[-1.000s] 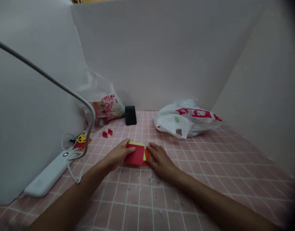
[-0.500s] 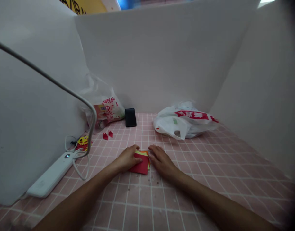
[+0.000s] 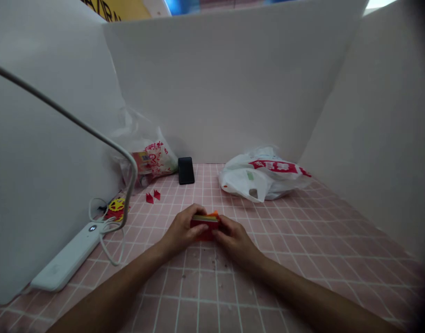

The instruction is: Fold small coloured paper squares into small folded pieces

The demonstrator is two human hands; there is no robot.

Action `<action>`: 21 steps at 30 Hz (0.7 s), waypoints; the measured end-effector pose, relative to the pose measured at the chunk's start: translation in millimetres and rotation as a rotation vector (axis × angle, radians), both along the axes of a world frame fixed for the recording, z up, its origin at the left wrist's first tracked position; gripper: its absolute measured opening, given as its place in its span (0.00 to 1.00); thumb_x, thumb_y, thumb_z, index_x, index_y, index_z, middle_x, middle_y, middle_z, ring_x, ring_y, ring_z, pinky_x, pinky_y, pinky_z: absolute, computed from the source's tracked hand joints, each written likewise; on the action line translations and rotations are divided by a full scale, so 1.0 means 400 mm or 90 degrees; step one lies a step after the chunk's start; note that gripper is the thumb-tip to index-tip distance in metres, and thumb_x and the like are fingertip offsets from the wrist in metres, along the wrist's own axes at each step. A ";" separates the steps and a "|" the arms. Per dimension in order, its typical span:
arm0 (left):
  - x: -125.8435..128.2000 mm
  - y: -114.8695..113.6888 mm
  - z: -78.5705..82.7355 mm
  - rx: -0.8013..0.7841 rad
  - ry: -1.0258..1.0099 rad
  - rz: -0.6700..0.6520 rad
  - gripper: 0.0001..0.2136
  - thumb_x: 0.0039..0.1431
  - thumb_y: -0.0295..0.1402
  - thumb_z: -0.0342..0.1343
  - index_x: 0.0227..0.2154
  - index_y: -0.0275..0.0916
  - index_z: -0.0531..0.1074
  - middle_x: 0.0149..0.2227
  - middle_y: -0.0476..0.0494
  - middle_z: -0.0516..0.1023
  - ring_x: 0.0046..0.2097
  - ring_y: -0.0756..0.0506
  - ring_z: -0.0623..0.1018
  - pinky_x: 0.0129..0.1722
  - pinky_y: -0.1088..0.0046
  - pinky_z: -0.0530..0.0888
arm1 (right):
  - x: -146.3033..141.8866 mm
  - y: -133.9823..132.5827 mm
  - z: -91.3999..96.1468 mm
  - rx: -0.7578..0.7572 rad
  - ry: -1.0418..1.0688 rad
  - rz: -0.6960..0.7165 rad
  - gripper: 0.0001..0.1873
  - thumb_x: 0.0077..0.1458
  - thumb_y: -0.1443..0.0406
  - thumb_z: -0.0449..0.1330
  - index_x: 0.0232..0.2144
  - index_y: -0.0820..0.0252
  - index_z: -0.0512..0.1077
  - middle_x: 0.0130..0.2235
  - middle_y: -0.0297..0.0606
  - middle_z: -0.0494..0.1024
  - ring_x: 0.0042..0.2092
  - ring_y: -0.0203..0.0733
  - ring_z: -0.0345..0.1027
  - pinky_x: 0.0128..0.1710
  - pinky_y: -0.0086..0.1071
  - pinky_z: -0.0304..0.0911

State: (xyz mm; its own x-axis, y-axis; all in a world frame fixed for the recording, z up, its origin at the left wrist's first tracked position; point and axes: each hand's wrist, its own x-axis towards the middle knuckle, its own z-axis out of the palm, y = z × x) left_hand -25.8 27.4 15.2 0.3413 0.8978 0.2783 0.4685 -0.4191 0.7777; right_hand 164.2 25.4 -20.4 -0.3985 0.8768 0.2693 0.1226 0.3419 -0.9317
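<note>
Paper stack (image 3: 212, 225) between left hand (image 3: 181, 232) and right hand (image 3: 238, 239), both curled closed, pinching its sides.

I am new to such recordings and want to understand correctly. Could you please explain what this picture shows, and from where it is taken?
There is no machine here: a person works with two bare hands. The camera is worn on the person's head, looking forward and down.

The left hand and the right hand hold a small stack of coloured papers, red in front, with yellow and orange edges showing.

On the pink gridded surface, two plastic bags lie farther back, with a black, phone-like object between them. Toward the left are two small red pieces, yellow and red shapes and a long white device.
</note>
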 end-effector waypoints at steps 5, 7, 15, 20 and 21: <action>0.021 -0.007 -0.054 -0.028 -0.173 0.032 0.29 0.52 0.26 0.59 0.56 0.45 0.57 0.59 0.38 0.62 0.50 0.43 0.72 0.51 0.63 0.71 | 0.001 0.002 -0.012 -0.014 0.055 -0.038 0.11 0.55 0.69 0.55 0.41 0.57 0.70 0.43 0.38 0.78 0.45 0.45 0.73 0.47 0.39 0.67; 0.030 -0.005 -0.080 -0.093 -0.218 0.038 0.33 0.50 0.25 0.58 0.58 0.45 0.53 0.59 0.36 0.60 0.51 0.42 0.72 0.50 0.62 0.71 | 0.001 0.006 -0.021 -0.030 0.060 -0.038 0.13 0.53 0.70 0.56 0.43 0.57 0.69 0.44 0.38 0.77 0.47 0.45 0.72 0.49 0.39 0.67; 0.026 -0.001 -0.043 -0.119 -0.245 0.024 0.25 0.55 0.28 0.54 0.56 0.43 0.58 0.50 0.42 0.67 0.47 0.44 0.73 0.52 0.62 0.70 | -0.005 0.005 -0.002 -0.003 0.014 0.004 0.18 0.60 0.67 0.52 0.52 0.56 0.64 0.51 0.41 0.74 0.51 0.45 0.70 0.52 0.39 0.64; -0.049 0.024 0.016 -0.108 -0.410 0.071 0.21 0.53 0.27 0.57 0.49 0.47 0.60 0.48 0.48 0.67 0.44 0.46 0.74 0.44 0.68 0.75 | 0.014 0.036 0.024 0.120 -0.234 -0.051 0.14 0.57 0.68 0.57 0.46 0.59 0.72 0.50 0.46 0.73 0.52 0.48 0.67 0.53 0.43 0.61; -0.060 0.030 0.020 -0.122 -0.416 0.060 0.22 0.52 0.26 0.58 0.49 0.47 0.60 0.46 0.49 0.67 0.43 0.47 0.74 0.42 0.70 0.75 | 0.011 0.041 0.029 0.121 -0.301 -0.046 0.13 0.55 0.68 0.59 0.44 0.59 0.73 0.48 0.46 0.73 0.50 0.49 0.68 0.51 0.42 0.62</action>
